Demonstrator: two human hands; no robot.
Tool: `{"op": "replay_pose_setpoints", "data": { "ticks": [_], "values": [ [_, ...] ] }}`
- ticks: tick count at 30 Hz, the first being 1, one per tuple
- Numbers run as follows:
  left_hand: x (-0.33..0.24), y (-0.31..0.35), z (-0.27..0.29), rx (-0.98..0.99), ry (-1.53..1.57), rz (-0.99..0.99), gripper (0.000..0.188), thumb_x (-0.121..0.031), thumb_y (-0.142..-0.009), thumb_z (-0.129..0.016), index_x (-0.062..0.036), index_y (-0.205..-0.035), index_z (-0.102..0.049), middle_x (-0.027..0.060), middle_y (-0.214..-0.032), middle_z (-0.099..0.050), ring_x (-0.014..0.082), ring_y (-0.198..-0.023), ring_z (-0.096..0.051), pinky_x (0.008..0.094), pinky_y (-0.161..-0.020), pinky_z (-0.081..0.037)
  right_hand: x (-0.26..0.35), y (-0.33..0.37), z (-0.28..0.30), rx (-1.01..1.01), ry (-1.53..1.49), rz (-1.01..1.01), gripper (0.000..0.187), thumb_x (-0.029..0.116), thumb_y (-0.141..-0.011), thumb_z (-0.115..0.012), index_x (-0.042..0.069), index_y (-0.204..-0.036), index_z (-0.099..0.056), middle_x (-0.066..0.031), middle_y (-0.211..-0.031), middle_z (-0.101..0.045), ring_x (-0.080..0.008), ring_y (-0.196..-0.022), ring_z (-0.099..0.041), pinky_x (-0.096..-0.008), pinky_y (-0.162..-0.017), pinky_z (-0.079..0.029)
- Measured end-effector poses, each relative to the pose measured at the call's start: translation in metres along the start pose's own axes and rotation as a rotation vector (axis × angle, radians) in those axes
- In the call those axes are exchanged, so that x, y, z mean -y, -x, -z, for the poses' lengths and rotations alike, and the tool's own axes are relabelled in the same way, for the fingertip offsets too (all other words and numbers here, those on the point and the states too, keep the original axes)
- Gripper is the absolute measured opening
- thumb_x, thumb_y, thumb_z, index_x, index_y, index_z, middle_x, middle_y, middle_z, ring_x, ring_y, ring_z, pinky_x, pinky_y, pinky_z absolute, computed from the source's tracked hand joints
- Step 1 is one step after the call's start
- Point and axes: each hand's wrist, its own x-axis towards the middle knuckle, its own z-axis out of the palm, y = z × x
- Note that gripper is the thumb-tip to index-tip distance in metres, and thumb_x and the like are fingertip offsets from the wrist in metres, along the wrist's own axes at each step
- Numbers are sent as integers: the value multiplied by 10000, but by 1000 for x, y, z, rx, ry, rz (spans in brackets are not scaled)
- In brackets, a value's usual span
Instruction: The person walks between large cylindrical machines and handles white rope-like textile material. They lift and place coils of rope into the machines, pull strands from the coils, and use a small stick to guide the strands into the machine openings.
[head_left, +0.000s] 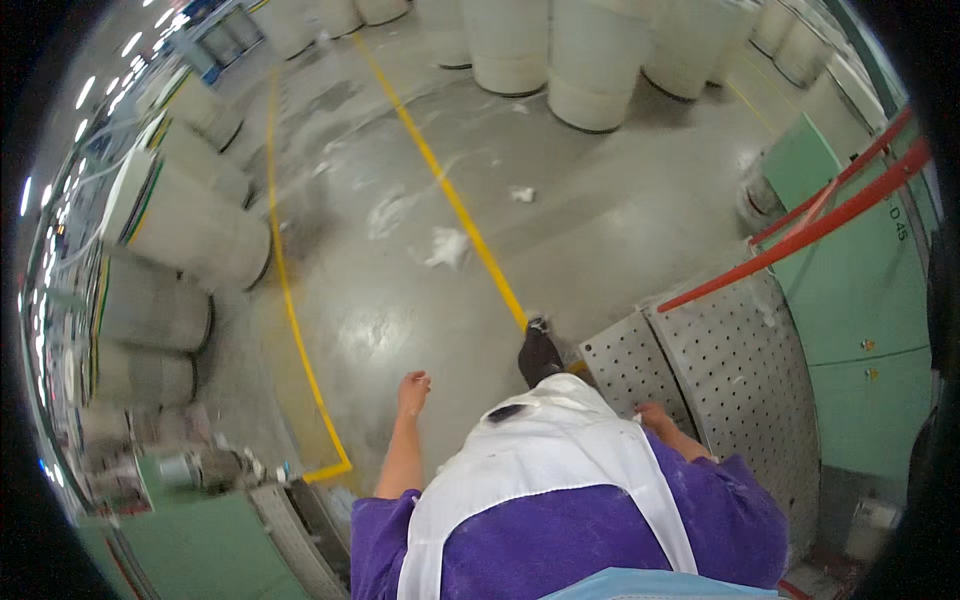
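Observation:
My left hand (pixel 415 382) hangs out over the floor at my left side, its fingers loosely curled and nothing visible in them. My right hand (pixel 655 412) is low at my right side, beside the edge of my white apron (pixel 560 440) and above a perforated metal step (pixel 636 365). Its fingers are bent in, with a small whitish bit at their tips that may be apron cloth or something held. One dark shoe (pixel 538 350) shows ahead of the apron, at the end of a yellow floor line (pixel 440 175).
White tufts (pixel 447 248) lie on the grey floor. Large pale drums (pixel 596 70) stand ahead, with more drums (pixel 205 215) along the left. On the right are red rails (pixel 800 235), a perforated platform (pixel 745 370) and green cabinets (pixel 860 290). Green machinery (pixel 215 545) is at lower left.

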Motion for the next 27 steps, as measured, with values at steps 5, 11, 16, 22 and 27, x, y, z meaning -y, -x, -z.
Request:
{"op": "replay_pose_setpoints", "data": {
  "ticks": [5,11,16,22,27],
  "values": [
    [-83,-75,-31,232,-167,-41,377,-190,-893,-560,77,-1157,-590,125,-923,-669,217,-819,-642,326,-764,-525,134,-88,75,209,292,-249,250,272,-798,-617,48,-876,-695,-129,-872,-688,-261,-741,-657,-413,-684,-509],
    [-146,-121,-54,228,-137,222,332,-140,-855,-574,54,-1118,-628,117,-842,-680,224,-771,-649,329,-727,-537,317,-267,191,-106,289,86,362,337,-858,-595,74,-1100,-653,-136,-1109,-653,-300,-1001,-613,-422,-869,-475],
    [-192,-229,-54,255,-219,233,334,-137,-849,-583,60,-1116,-623,117,-840,-679,215,-751,-648,320,-701,-536,445,-389,274,-204,150,206,382,372,-868,-599,66,-1089,-662,-139,-1031,-683,-289,-918,-659,-413,-819,-510],
    [-296,-422,-47,272,-279,181,338,-132,-842,-595,67,-1114,-618,118,-837,-678,204,-726,-647,310,-670,-536,471,-479,320,-150,358,100,355,312,-837,-629,59,-1082,-669,-153,-981,-695,-309,-893,-669,-422,-797,-522],
    [-462,-616,-52,301,-171,-30,341,-129,-837,-604,73,-1112,-613,118,-834,-677,195,-705,-646,301,-645,-536,443,-524,373,-88,203,-103,314,239,-833,-612,32,-1059,-681,-134,-1001,-699,-292,-820,-677,-425,-705,-535]
  ]
}}
